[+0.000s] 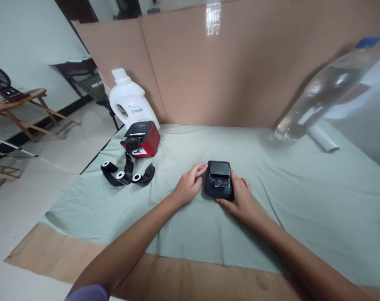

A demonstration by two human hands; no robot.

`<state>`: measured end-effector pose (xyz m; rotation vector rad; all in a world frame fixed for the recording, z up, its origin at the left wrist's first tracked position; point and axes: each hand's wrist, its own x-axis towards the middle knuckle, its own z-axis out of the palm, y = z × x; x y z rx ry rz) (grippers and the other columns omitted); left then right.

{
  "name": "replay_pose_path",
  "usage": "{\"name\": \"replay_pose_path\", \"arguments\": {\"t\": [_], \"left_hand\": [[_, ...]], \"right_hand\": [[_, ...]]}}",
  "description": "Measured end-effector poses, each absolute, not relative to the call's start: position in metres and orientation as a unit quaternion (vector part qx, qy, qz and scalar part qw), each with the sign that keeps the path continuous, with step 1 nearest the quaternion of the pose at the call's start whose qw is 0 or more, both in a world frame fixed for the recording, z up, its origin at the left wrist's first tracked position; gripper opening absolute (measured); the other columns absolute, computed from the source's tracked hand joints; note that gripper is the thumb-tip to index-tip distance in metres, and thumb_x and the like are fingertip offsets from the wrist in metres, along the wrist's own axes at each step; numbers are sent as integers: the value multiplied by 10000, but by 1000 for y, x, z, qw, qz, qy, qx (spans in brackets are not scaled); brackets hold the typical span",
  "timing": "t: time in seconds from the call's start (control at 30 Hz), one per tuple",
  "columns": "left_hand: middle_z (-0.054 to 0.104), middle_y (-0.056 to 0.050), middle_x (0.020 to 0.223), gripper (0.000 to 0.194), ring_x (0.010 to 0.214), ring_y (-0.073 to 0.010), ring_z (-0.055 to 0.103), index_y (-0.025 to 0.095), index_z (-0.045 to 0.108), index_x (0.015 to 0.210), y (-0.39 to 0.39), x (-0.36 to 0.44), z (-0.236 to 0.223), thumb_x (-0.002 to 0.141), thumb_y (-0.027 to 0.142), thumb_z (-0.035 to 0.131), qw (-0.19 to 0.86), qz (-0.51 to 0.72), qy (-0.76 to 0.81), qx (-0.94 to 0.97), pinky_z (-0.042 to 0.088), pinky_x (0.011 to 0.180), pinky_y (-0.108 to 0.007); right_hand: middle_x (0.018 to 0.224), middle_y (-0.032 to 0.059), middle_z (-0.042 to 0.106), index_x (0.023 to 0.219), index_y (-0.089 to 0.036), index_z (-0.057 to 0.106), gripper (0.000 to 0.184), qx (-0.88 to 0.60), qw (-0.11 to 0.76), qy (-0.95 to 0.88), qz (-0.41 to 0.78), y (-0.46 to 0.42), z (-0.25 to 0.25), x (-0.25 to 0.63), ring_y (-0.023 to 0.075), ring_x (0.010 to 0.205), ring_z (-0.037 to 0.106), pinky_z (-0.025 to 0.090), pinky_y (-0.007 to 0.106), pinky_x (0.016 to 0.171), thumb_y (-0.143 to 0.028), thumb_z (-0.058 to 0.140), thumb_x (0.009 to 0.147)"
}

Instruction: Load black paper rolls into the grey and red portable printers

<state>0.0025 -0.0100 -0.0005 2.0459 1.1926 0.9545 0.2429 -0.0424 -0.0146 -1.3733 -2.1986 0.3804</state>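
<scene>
1. Head view: squat black plastic printer (219, 179) with rounded corners, lying flat on pale-green cloth (190, 230) over the wooden table (183, 267), between both hands.
2. Long axis of printer running roughly front to back, slot side facing the body.
3. Right hand (244, 200) nearer: fingers along printer's right side, thumb at its near edge, closed around that corner.
4. Left hand (189, 184) just left of printer: fingers loosely bent, holding nothing; cannot tell whether fingertips touch its far left corner.
5. Left of printer: black rolls with white cores (120, 175); farther back, red-and-black boxy printer (152, 143).
6. Beyond printer, rightward: clear blue-capped plastic bottle (322, 94).
</scene>
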Motion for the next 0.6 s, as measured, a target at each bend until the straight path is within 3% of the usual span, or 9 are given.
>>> {"name": "replay_pose_path", "arguments": {"t": [0.1, 0.23, 0.37, 0.5, 0.6], "left_hand": [[522, -118, 1551, 551, 1501, -219, 424, 182, 351, 1533, -5, 4, 1, 986, 168, 415, 332, 370, 426, 756, 339, 1257, -483], [266, -138, 1695, 644, 1565, -232, 292, 165, 225, 1624, 5, 10, 1, 1030, 293, 439, 369, 361, 402, 756, 245, 1300, -471], [229, -114, 1710, 659, 1579, -225, 255, 176, 197, 1650, 9, 20, 3, 1056, 370, 405, 376, 340, 433, 745, 212, 1310, -460], [297, -135, 1686, 619, 1564, -227, 299, 145, 290, 1623, 9, 29, 14, 1068, 408, 371, 363, 332, 476, 729, 224, 1304, -454], [401, -139, 1638, 502, 1531, -233, 370, 137, 526, 1479, 13, 31, 33, 1076, 381, 355, 301, 331, 491, 747, 269, 1286, -446]], "right_hand": [[1599, 221, 414, 1661, -253, -21, 1084, -504, 259, -812, 139, -42, -14, 243, 438, 1453, 437, 296, 730, 1166, -411, 694, 862], [1598, 226, 412, 1664, -243, -18, 1083, -506, 253, -812, 145, -43, -11, 243, 438, 1461, 425, 306, 724, 1166, -395, 691, 860], [1600, 234, 404, 1663, -226, 9, 1068, -508, 246, -811, 155, -43, -9, 242, 434, 1471, 410, 286, 720, 1177, -399, 695, 863], [1599, 237, 407, 1662, -211, 3, 1086, -503, 253, -814, 142, -43, -11, 242, 429, 1470, 413, 305, 714, 1167, -409, 703, 855], [1592, 233, 419, 1666, -207, 2, 1086, -502, 261, -814, 132, -43, -12, 242, 433, 1464, 419, 319, 716, 1160, -403, 696, 854]]}}
